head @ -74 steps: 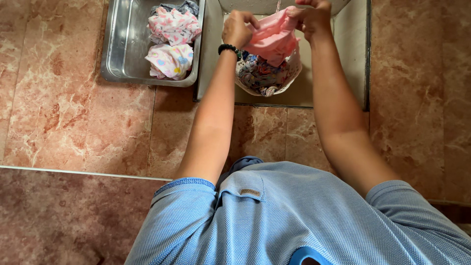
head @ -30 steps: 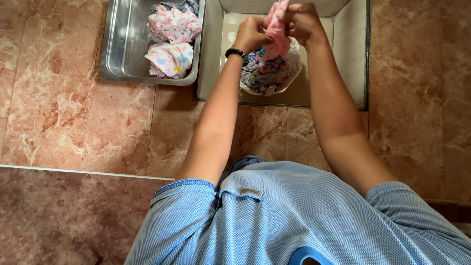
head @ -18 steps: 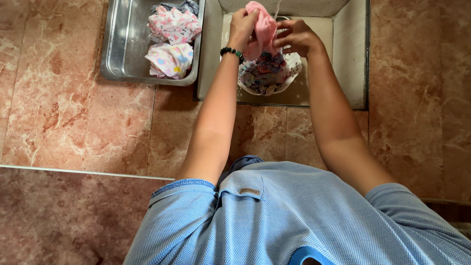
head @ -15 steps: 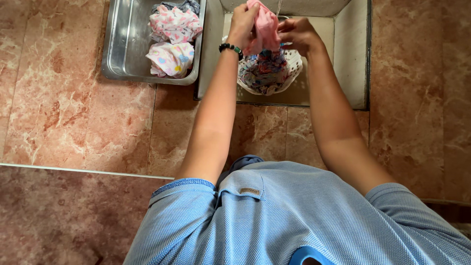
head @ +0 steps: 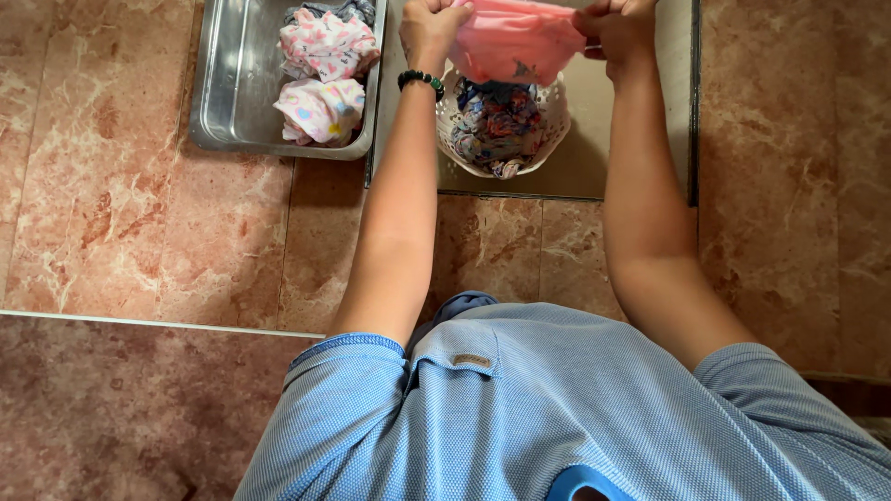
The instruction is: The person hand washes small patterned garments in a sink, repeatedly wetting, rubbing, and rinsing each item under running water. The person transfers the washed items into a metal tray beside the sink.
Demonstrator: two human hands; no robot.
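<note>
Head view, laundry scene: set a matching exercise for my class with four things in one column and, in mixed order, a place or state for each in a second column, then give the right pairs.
Things:
1. pink cloth
2. white basket
3. metal tray
4. bead bracelet

Places or states:
A. on the left wrist
B. stretched between the left hand and the right hand
C. on the reddish stone counter, holding wrung patterned bundles
D. in the sink, filled with a patterned garment

Pairs: 1-B, 2-D, 3-C, 4-A
</note>
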